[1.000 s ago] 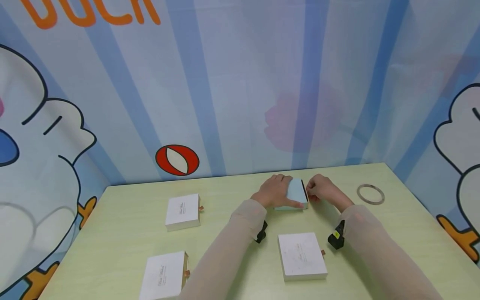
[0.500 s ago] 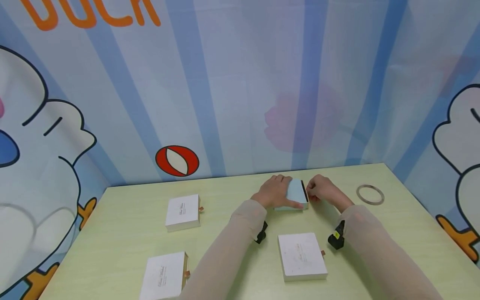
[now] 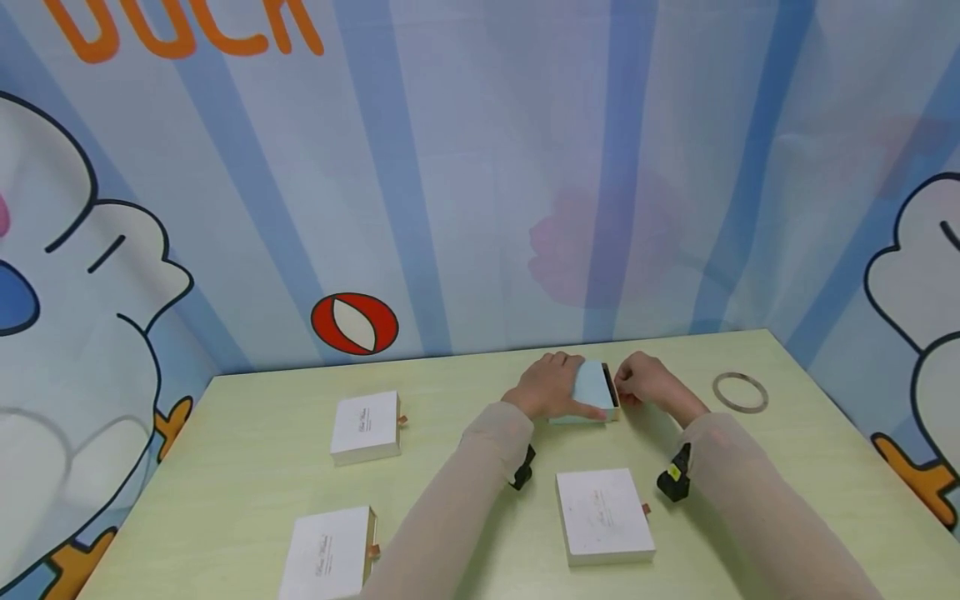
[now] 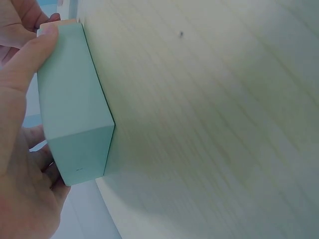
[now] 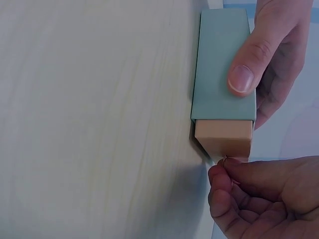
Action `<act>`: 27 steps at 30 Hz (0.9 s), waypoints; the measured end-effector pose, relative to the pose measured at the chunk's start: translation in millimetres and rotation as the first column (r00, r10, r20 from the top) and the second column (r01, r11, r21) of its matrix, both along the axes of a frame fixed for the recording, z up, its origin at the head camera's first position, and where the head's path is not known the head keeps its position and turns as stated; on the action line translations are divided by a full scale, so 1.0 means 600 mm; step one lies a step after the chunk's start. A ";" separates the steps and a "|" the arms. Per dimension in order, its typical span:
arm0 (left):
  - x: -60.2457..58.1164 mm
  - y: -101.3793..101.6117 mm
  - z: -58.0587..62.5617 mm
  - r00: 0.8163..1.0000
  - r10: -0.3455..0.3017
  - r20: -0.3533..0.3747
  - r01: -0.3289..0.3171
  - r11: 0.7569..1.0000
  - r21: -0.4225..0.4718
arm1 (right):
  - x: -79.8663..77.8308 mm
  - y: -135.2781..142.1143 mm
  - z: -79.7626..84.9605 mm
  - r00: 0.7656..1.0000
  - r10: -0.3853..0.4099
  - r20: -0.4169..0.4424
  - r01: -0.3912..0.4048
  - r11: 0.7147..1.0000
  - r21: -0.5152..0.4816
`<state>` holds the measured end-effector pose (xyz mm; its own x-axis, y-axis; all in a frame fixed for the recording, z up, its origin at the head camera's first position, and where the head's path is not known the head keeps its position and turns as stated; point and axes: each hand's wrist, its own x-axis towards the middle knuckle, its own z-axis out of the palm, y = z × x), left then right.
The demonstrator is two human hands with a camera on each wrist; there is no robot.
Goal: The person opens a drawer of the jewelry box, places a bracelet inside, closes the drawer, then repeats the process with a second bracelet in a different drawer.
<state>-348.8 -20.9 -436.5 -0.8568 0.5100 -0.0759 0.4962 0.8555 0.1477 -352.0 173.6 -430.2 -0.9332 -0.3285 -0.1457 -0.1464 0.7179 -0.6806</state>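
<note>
A pale green drawer box [image 3: 591, 383] lies near the back of the table. My left hand [image 3: 551, 385] grips its sleeve, thumb on the near side and fingers round the far side. In the right wrist view, a tan inner drawer [image 5: 223, 130] sticks a short way out of the sleeve's right end. Just beyond that end, my right hand [image 3: 651, 383] has its thumb and index finger pinched together on a small pull tab [image 5: 225, 159], mostly covered by the fingertips. The drawer's contents are hidden from every view.
Three white drawer boxes with small brown tabs lie about the table: one at back left [image 3: 365, 425], one at front left [image 3: 326, 554], one at front centre [image 3: 603, 517]. A grey-brown ring [image 3: 741, 392] lies at back right. A printed curtain [image 3: 480, 208] stands behind the table.
The tan drawer has slid slightly out of the green sleeve, to the right, with my right hand at its tab. My left hand keeps its hold on the sleeve.
</note>
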 end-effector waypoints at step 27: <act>-0.005 0.003 -0.007 1.000 0.015 0.010 -0.015 1.000 -0.014 | 0.002 0.012 0.002 1.000 0.002 0.002 -0.002 1.000 0.028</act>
<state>-351.5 -19.2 -440.5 -0.8636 0.4958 -0.0918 0.4817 0.8650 0.1405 -350.5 180.8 -429.0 -0.9321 -0.3262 -0.1571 -0.1464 0.7363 -0.6607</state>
